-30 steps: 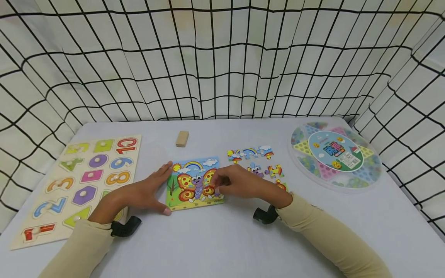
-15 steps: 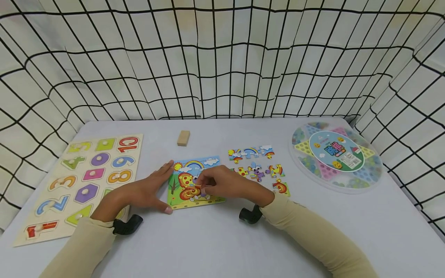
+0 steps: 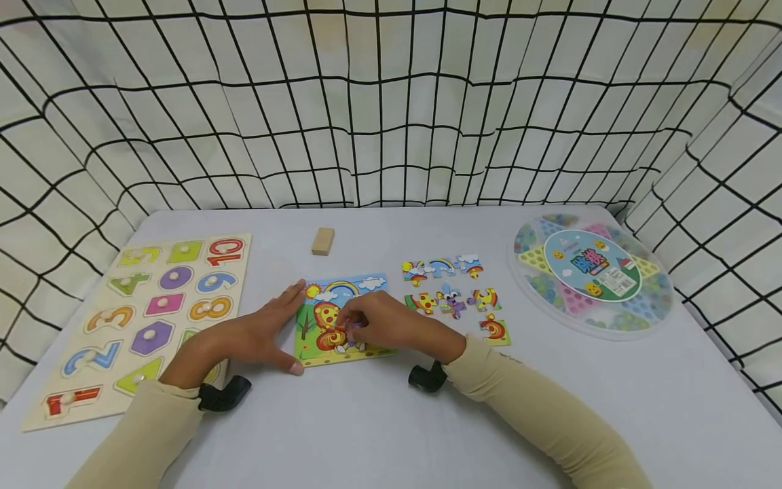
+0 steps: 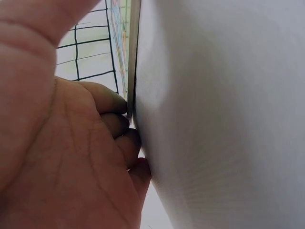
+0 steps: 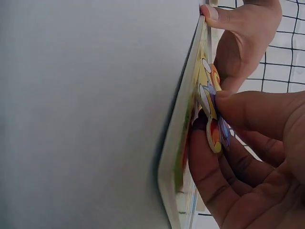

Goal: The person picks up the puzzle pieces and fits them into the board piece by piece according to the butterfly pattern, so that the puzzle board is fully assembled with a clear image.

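A butterfly jigsaw board lies flat on the white table. My left hand rests at the board's left side, thumb near the front corner and fingers near the back one. In the left wrist view its fingertips touch the table beside the board's edge. My right hand is over the middle of the board and pinches a puzzle piece between thumb and fingers. That piece stands tilted against the board's surface in the right wrist view. Several loose puzzle pieces lie right of the board.
At the left is a wooden number and shape peg board. A small wooden block sits behind the jigsaw board. To the right lies a round clear case with a star pattern. Black-lined netting surrounds the table.
My right hand has moved left from the board's right part to its middle, with the puzzle piece in its fingers. The loose pieces at the right show more fully. My left hand stays put.
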Action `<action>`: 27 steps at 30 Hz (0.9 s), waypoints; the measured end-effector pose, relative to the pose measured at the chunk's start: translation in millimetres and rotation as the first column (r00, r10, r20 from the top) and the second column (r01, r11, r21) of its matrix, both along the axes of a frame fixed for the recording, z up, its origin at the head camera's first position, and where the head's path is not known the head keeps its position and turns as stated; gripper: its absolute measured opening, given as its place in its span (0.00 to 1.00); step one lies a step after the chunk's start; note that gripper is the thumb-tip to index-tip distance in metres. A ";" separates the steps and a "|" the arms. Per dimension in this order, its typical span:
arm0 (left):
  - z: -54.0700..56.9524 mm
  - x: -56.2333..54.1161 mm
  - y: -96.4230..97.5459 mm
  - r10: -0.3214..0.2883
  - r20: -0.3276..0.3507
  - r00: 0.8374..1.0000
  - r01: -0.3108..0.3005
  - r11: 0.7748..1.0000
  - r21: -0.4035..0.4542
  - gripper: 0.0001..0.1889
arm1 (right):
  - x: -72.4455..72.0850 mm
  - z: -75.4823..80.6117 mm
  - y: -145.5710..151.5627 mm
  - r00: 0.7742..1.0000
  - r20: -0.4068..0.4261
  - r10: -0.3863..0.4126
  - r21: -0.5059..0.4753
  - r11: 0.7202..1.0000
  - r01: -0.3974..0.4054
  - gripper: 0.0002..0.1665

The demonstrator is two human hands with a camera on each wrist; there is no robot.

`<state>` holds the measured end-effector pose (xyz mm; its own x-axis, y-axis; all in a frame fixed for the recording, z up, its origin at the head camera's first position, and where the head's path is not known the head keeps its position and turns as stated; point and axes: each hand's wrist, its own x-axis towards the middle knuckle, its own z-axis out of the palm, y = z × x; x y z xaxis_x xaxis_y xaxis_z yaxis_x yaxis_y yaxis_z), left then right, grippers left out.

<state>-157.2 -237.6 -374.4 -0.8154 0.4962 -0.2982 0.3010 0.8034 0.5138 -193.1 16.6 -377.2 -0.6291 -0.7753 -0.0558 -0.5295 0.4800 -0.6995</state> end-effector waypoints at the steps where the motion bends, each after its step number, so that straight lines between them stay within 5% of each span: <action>1: 0.3 -0.3 0.4 -0.002 0.000 1.000 0.002 1.000 0.003 0.67 | -0.1 -0.3 -0.1 1.000 -0.011 0.001 0.003 1.000 -0.001 0.11; 15: 2.2 1.2 2.6 0.006 0.009 1.000 -0.006 1.000 0.000 0.67 | 4.4 2.4 -10.0 0.995 -0.094 -0.038 0.127 0.991 0.050 0.11; 27: 1.5 0.7 2.4 0.014 0.013 1.000 -0.014 1.000 -0.010 0.67 | 1.0 1.1 -14.5 0.999 -0.040 -0.008 0.163 0.986 0.014 0.11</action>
